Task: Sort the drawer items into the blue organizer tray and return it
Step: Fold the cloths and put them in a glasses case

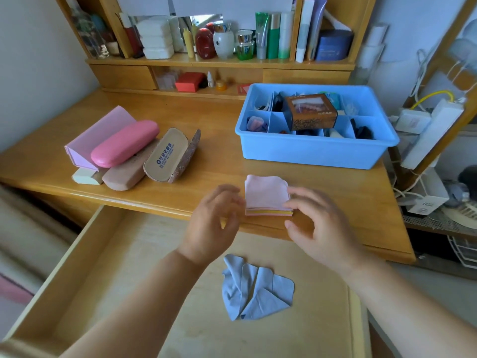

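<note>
Progress: blue organizer tray (309, 153) part-filled on bench (211, 120) | left: folded cloths (267, 195), glasses cases (124, 143), blue cloth (254, 288) in drawer (90, 254) | my left hand (214, 223) and right hand (320, 228): grip released, seemingly empty.

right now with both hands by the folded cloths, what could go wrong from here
1. The stack of folded cloths sits near the desk's front edge, above the open drawer; a nudge from the right hand or left hand could tip it in.
2. The brown box already straddles the blue organizer tray dividers, so room for cloths looks tight.
3. The blue-grey cloth in the drawer could be overlooked.
</note>
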`<state>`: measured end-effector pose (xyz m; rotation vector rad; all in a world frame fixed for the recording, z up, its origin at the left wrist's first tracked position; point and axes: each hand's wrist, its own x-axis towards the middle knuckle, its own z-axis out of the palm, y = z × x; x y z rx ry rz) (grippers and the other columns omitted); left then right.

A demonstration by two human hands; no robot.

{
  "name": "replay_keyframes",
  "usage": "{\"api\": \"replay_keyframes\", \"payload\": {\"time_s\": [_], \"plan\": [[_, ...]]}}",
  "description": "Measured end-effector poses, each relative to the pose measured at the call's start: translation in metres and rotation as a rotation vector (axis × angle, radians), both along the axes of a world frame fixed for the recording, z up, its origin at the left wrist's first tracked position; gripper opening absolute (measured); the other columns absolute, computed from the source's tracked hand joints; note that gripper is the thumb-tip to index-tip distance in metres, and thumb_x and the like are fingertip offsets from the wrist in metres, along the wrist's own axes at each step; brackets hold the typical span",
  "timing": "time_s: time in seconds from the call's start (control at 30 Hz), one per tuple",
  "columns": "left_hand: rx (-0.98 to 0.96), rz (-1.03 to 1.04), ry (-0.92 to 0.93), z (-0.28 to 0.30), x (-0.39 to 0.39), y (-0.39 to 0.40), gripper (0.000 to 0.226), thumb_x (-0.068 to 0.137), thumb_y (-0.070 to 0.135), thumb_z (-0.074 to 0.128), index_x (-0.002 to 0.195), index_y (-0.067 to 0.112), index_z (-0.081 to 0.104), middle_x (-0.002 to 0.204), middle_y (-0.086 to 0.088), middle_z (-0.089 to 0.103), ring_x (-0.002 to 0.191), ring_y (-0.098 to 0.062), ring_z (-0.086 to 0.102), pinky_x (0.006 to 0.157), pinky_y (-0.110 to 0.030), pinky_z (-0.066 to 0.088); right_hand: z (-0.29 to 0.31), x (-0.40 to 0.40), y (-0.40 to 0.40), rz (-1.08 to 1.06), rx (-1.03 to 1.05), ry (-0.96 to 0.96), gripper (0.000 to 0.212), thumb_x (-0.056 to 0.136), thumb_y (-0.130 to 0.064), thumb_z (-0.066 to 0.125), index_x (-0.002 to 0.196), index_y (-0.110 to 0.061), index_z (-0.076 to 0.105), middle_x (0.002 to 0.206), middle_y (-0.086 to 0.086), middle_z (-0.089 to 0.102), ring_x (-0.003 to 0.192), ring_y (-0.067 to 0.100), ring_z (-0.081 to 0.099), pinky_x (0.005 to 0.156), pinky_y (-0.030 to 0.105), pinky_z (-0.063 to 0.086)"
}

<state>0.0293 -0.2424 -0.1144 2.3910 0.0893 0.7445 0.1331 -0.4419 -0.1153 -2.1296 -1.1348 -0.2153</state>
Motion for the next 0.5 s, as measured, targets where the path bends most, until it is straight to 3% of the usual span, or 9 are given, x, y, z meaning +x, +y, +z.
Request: {"api": "replay_keyframes", "payload": {"time_s": [0.07,0.1,0.17,0.23,0.3,0.33,0.4,0.5], "plan": [[-0.023,0.084,-0.047,-0.020,-0.025,-0.008,0.012,0.073,-0.001,0.058,0.081,0.007,0.063,0.085,0.005,0.058,0.076,-0.002,0.051,0.071,-0.013,0.042,-0.009,-0.022,-0.007,0.015,0.018,-0.098,0.012,0.079,-0.021,0.060,0.081,-0.014,0.068,0.090,-0.003,0.066,0.086,0.016,0.059,0.079,0.029,0.043],[-0.058,0.121,0.030,-0.033,-0.038,-0.013,0.009,0.074,0.003,0.061,0.079,0.011,0.063,0.078,0.009,0.056,0.069,0.001,0.049,0.066,-0.013,0.040,-0.018,-0.033,-0.010,0.031,-0.023,-0.112,0.010,0.079,-0.021,0.059,0.074,-0.016,0.066,0.078,-0.005,0.064,0.076,0.017,0.059,0.074,0.030,0.041],[-0.149,0.195,0.334,-0.066,-0.056,-0.025,0.005,0.079,0.010,0.065,0.077,0.015,0.067,0.073,0.010,0.056,0.065,-0.004,0.053,0.063,-0.016,0.038,-0.035,-0.054,-0.011,0.073,-0.154,-0.104,0.011,0.076,-0.017,0.064,0.065,-0.019,0.062,0.065,-0.008,0.059,0.063,0.018,0.057,0.067,0.030,0.037],[-0.202,0.256,0.629,-0.094,-0.064,-0.036,0.007,0.080,0.019,0.064,0.074,0.019,0.068,0.073,0.006,0.062,0.069,-0.013,0.058,0.062,-0.022,0.040,-0.053,-0.072,-0.006,0.184,-0.277,-0.064,0.013,0.068,-0.013,0.072,0.063,-0.020,0.062,0.062,-0.006,0.058,0.059,0.018,0.057,0.060,0.028,0.042],[-0.191,0.307,0.785,-0.113,-0.064,-0.045,0.019,0.080,0.031,0.061,0.064,0.023,0.058,0.067,0.004,0.058,0.065,-0.014,0.052,0.057,-0.028,0.036,-0.066,-0.083,0.004,0.244,-0.385,0.014,0.014,0.067,-0.012,0.076,0.071,-0.021,0.067,0.068,-0.007,0.063,0.065,0.015,0.061,0.057,0.022,0.047],[-0.171,0.338,0.826,-0.118,-0.063,-0.049,0.025,0.080,0.037,0.061,0.062,0.023,0.051,0.066,0.003,0.054,0.065,-0.016,0.051,0.054,-0.028,0.031,-0.072,-0.084,0.009,0.216,-0.416,0.102,0.014,0.074,-0.012,0.071,0.084,-0.022,0.070,0.081,-0.007,0.066,0.076,0.014,0.063,0.063,0.022,0.049],[-0.125,0.362,0.840,-0.122,-0.058,-0.052,0.029,0.081,0.044,0.059,0.064,0.024,0.047,0.073,0.002,0.054,0.072,-0.017,0.058,0.053,-0.023,0.028,-0.085,-0.082,0.015,0.118,-0.419,0.243,0.027,0.088,-0.016,0.053,0.111,-0.025,0.065,0.112,-0.009,0.061,0.100,0.013,0.060,0.080,0.023,0.045],[-0.084,0.294,0.788,-0.119,-0.057,-0.054,0.027,0.086,0.047,0.054,0.069,0.026,0.053,0.081,0.002,0.060,0.078,-0.015,0.060,0.056,-0.023,0.032,-0.092,-0.076,0.026,0.154,-0.421,0.325,0.041,0.086,-0.008,0.044,0.119,-0.028,0.059,0.129,-0.015,0.050,0.110,0.013,0.056,0.087,0.023,0.044]]}}
